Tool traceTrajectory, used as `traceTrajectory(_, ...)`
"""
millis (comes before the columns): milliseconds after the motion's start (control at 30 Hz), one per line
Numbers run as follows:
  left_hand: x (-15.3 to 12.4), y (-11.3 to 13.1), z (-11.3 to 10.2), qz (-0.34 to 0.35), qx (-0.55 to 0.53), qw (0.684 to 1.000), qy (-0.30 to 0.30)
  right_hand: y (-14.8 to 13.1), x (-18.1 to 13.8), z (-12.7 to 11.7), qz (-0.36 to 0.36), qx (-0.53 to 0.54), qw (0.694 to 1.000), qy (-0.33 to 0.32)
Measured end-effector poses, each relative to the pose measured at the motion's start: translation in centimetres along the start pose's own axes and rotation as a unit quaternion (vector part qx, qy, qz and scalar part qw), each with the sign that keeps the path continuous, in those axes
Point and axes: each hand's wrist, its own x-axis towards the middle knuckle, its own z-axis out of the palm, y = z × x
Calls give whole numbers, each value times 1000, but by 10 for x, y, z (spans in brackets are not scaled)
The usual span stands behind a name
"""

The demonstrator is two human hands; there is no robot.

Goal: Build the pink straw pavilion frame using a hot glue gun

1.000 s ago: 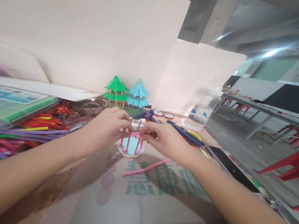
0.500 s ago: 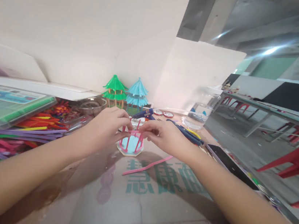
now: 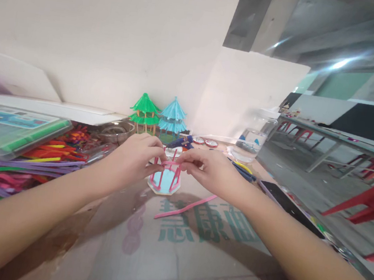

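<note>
Before me stands a small model with an octagonal light-blue base [image 3: 168,182] edged in pink, and several upright pink posts [image 3: 161,180]. My left hand [image 3: 137,154] is closed in a pinch at the model's upper left, on one end of a short pink pipe cleaner [image 3: 170,162]. Its other end is between the thumb and fingers of my right hand [image 3: 206,166], at the upper right. The piece runs level across the posts; my fingertips hide where it meets them. Nearer me, a loose pink pipe cleaner [image 3: 185,207] lies on the table.
Green [image 3: 144,109] and blue pagoda models [image 3: 173,115] stand behind, near a glue gun [image 3: 179,142]. Pipe cleaners [image 3: 31,168] and a plastic case [image 3: 16,131] crowd the left. To the right are a water jug [image 3: 251,137], yellow-and-blue-handled pliers [image 3: 245,170] and a phone [image 3: 290,206].
Both hands stay at the model with the pink piece between them. My right fingers have shifted slightly, and the whole view has moved a little.
</note>
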Motion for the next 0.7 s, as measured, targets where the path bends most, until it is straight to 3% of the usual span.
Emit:
traceTrajectory(200, 1, 0, -1, 3, -7, 1000, -4, 1, 1, 5, 8, 74, 997, -10)
traceTrajectory(700, 0, 1, -1, 8, -4, 1000, 7, 9, 2, 10, 17, 61, 998, -10)
